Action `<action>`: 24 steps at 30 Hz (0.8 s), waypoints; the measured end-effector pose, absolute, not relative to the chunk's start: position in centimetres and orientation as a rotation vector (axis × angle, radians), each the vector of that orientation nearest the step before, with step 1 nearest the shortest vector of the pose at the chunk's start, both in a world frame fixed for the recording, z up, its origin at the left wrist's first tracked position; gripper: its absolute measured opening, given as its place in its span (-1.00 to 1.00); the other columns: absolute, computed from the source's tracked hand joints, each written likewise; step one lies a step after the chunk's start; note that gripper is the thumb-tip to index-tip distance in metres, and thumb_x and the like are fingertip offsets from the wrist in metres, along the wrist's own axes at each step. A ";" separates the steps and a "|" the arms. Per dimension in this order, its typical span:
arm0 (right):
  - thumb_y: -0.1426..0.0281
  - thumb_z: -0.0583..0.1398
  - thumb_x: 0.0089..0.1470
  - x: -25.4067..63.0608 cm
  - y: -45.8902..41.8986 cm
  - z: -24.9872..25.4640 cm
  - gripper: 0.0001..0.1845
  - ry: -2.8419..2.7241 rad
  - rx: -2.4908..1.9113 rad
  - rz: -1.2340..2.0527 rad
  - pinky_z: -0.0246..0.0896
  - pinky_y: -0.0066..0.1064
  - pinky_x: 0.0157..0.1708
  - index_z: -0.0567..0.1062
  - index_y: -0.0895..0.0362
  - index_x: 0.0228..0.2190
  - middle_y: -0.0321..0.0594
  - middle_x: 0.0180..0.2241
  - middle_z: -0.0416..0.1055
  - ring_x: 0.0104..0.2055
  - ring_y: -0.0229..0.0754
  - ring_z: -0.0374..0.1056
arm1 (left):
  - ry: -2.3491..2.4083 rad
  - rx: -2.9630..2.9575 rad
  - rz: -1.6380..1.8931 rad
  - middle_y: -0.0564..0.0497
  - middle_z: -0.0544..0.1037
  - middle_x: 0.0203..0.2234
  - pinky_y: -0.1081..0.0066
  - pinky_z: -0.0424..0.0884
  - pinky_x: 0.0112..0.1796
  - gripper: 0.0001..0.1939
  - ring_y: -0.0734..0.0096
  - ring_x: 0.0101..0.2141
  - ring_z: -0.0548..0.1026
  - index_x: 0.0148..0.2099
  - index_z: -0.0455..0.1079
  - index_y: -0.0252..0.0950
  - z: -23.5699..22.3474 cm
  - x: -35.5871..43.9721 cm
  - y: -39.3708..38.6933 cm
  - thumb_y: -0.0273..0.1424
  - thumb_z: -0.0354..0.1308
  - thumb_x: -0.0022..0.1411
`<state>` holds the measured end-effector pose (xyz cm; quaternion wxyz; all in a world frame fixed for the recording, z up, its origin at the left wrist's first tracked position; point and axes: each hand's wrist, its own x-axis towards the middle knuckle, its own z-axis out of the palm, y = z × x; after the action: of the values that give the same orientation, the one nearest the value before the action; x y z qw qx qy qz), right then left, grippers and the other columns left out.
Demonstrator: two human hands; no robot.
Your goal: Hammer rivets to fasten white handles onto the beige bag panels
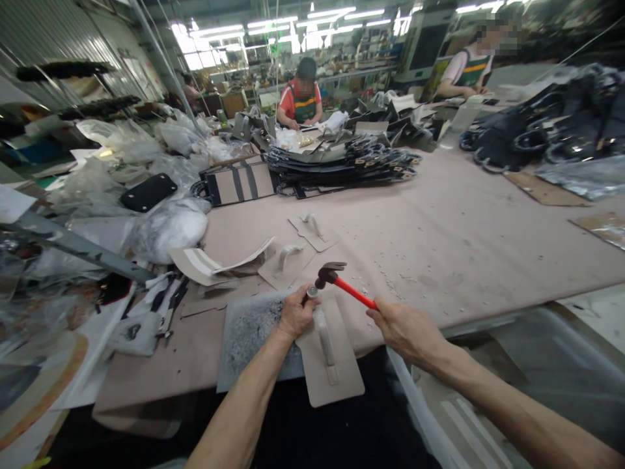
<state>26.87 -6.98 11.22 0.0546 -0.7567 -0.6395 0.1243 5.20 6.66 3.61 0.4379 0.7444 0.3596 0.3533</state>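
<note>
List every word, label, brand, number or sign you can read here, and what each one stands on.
No text can be read anywhere in this view.
Hammer: no lettering visible.
Panel: no lettering visible.
Aprons on the people across the table: too small and blurred to tell whether anything is printed.
Bottle: likewise too blurred to tell.

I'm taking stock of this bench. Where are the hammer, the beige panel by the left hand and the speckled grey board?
Hammer (355, 293): head view, on the red handle.
Beige panel (347, 359): head view, flat face beside its strip.
Speckled grey board (251, 340): head view, uncovered left part.
</note>
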 end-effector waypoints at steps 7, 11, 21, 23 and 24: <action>0.36 0.12 0.22 25.9 -5.2 6.6 -0.67 -1.901 -2.263 0.074 0.14 -0.26 -0.25 0.37 0.23 -0.01 0.09 -0.15 0.43 -0.17 0.04 0.37 | 0.909 1.800 0.873 0.05 0.53 -0.42 0.45 0.35 -0.30 -0.87 0.39 -0.37 0.46 -0.23 0.46 -0.26 3.9 5.3 6.8 -0.39 0.18 0.14; 0.53 0.11 0.12 22.2 -4.9 7.4 -0.51 -2.252 -1.628 0.007 0.12 -0.19 -0.03 0.32 0.09 0.10 0.01 0.10 0.27 0.01 -0.01 0.24 | 0.923 1.825 0.858 0.05 0.55 -0.39 0.44 0.36 -0.25 -0.86 0.38 -0.35 0.47 -0.23 0.47 -0.26 4.0 5.1 6.9 -0.35 0.19 0.15; 0.51 0.12 0.10 17.4 -3.9 7.0 -0.91 -2.501 -1.601 -0.031 0.10 -0.24 -0.29 0.44 0.17 -0.34 -0.08 -0.30 0.39 -0.29 -0.05 0.25 | 1.196 1.115 1.155 0.03 0.55 -0.46 0.44 0.45 -0.37 -0.67 0.40 -0.43 0.53 -0.29 0.43 -0.33 3.6 6.0 8.3 -0.15 0.26 0.06; 0.55 0.09 0.09 17.7 -3.3 8.6 -0.83 -2.422 -1.735 -0.115 0.10 -0.22 -0.30 0.45 0.20 -0.28 -0.04 -0.33 0.40 -0.32 -0.04 0.29 | 1.165 1.047 1.238 0.01 0.57 -0.44 0.41 0.49 -0.32 -0.65 0.38 -0.41 0.56 -0.28 0.43 -0.35 5.2 5.3 8.8 -0.17 0.30 0.03; 0.56 0.07 0.09 17.9 -2.9 9.6 -0.78 -2.349 -1.820 -0.151 0.10 -0.22 -0.31 0.45 0.22 -0.22 -0.01 -0.33 0.41 -0.33 -0.03 0.30 | 1.133 1.084 1.279 0.00 0.58 -0.44 0.39 0.50 -0.28 -0.66 0.38 -0.39 0.57 -0.27 0.45 -0.36 6.3 4.8 8.9 -0.19 0.32 0.02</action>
<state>17.91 -2.94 9.59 0.0827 -0.6096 -0.7868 -0.0506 4.79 8.92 6.29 0.5304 0.4541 0.4746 0.5359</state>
